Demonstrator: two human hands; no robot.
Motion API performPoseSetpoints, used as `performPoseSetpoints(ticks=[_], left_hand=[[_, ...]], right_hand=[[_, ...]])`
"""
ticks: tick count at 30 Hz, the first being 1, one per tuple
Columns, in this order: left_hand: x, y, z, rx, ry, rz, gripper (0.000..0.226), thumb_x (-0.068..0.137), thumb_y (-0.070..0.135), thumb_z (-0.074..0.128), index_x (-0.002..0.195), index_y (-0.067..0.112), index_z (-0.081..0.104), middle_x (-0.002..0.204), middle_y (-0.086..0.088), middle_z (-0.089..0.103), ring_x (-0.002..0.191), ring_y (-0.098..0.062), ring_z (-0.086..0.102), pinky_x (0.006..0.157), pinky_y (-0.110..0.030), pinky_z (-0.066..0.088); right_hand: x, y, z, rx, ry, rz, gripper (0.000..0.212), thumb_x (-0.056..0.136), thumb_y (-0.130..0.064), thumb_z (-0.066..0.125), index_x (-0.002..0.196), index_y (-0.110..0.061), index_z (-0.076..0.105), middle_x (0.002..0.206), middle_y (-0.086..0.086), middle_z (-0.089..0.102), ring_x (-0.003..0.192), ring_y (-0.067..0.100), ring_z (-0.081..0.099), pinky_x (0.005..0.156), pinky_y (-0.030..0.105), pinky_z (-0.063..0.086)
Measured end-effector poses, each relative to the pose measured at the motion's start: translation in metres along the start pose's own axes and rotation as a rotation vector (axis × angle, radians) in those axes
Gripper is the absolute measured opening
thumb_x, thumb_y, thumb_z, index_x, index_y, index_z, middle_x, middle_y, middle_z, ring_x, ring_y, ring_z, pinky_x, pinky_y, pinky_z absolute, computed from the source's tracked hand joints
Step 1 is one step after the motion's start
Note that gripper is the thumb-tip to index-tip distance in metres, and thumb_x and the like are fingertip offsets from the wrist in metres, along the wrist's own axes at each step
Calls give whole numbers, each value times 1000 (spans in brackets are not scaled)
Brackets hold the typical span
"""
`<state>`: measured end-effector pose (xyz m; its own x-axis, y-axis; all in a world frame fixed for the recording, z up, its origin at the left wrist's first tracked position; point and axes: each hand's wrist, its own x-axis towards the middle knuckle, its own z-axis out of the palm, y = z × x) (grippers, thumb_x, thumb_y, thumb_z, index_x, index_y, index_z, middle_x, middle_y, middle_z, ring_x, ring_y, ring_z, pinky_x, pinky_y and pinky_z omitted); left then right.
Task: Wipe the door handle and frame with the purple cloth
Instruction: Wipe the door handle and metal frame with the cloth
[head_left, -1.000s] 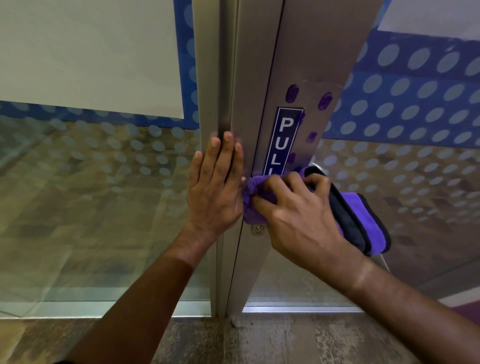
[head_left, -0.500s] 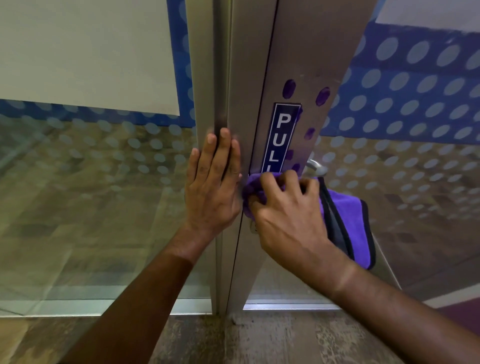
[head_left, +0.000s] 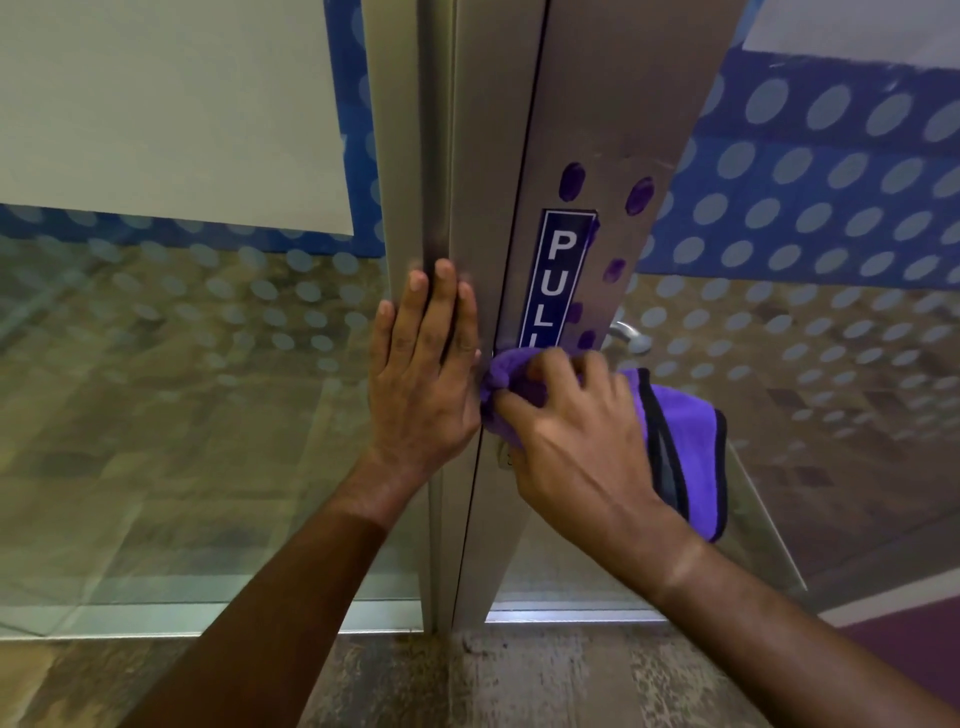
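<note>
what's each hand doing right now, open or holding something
Left hand: open, flat against the metal door frame, holding nothing.
Right hand: closed on the purple cloth, pressing it to the frame just below the PULL sign.

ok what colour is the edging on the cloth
Black, around the purple cloth, seen in the head view.

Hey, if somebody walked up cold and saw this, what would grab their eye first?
Probably the purple cloth, bunched in the right hand against the metal door frame mid-picture. Just above it runs a blue PULL sign. Left of the cloth, the left hand lies flat on the frame.
</note>
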<state>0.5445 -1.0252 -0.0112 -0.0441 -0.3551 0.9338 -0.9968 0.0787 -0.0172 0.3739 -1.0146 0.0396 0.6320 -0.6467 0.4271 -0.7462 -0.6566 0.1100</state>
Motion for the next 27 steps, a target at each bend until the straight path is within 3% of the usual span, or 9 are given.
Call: performPoseSetpoints(ticks=[3,6,9,16,22,25,27], left_hand=[[-1,0,0,12,5,1,60,108,32,24,156,16,-8,165,4,-20,153,-15,-14,125,-36,-7],[-1,0,0,23,12,-2,60,108,29,25,156,16,-8,165,4,-20,153,-15,-14,125,-36,-7],[0,1,-1,11,9,-8,60,108,27,24,156,16,-9,165,4,-20,153,-15,-14,125,-37,-6],[-1,1,3,21,22,-7,60,108,28,25,157,15,-6,165,3,-18,153,-16,-12,125,-38,-5],[-3,0,5,37,28,-3,59,106,26,25,157,15,-3,166,2,-16,154,-18,-11,125,-39,-4],[-2,0,4,44,25,-2,59,106,25,25,157,15,-4,166,2,-16,154,-17,-11,125,-39,-4],[-2,1,3,39,20,-4,60,106,25,25,156,16,-6,165,3,-18,153,-16,-12,125,-39,-4]], right_hand=[[0,-2,3,6,-30,2,27,77,-19,66,103,-14,65,110,15,55,92,36,52,70,46,51],[-8,12,-2,129,-83,195,36,78,-25,70,110,-14,56,105,12,55,81,31,60,59,38,52],[-9,19,-3,110,-109,285,33,86,-32,63,114,-16,53,105,8,58,75,27,62,58,35,48],[-14,9,1,99,-22,193,37,80,-30,70,113,-16,62,106,13,60,83,31,59,62,36,51],[-32,35,-13,59,-142,103,63,76,-48,59,136,-34,47,119,8,54,92,30,56,80,42,44],[-35,50,-21,290,-149,96,72,75,-29,69,143,-33,47,120,6,55,100,26,57,86,42,48],[-41,57,-23,561,-16,172,66,77,-15,73,139,-28,54,114,0,62,99,18,61,86,36,50]])
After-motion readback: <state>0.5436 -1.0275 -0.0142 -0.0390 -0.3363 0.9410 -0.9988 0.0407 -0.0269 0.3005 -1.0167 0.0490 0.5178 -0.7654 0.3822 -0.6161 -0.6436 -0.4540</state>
